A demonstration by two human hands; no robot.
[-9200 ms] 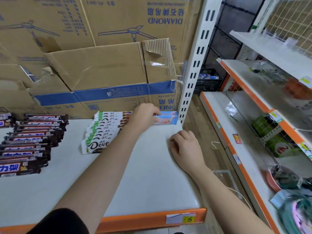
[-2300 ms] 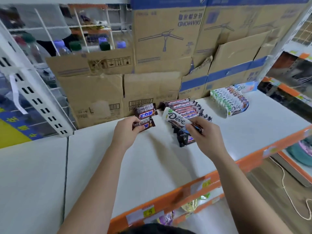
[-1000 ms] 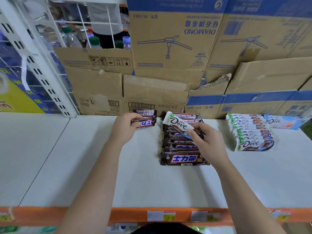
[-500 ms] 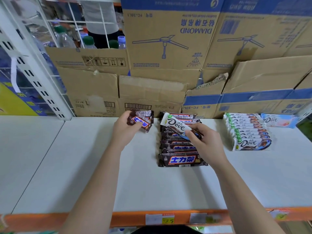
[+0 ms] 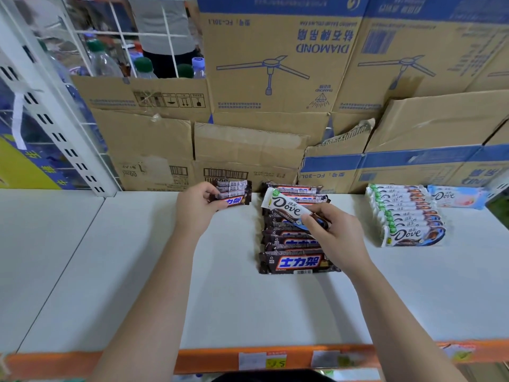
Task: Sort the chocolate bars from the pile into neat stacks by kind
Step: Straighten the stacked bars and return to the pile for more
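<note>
My left hand [image 5: 195, 210] grips a small brown Snickers bar [image 5: 234, 200] at the back of the white shelf [image 5: 248, 307], where two more small brown bars [image 5: 233, 186] lie behind it. My right hand [image 5: 334, 235] pinches a white Dove bar [image 5: 286, 208] by its right end, held tilted above a row of long brown Snickers bars [image 5: 298, 263]. To the right lies a neat row of white Dove bars [image 5: 407, 216]. Behind that row sits a single light-blue Dove bar [image 5: 457, 198].
Cardboard boxes [image 5: 275, 78] wall off the back of the shelf. A white slotted upright [image 5: 55, 128] stands at the left, with water bottles [image 5: 143, 67] behind a wire grid. The orange shelf lip [image 5: 209, 357] carries price tags.
My left hand has set its small brown bar flatter, close to the small bars at the back. My right hand still holds the white Dove bar over the brown row.
</note>
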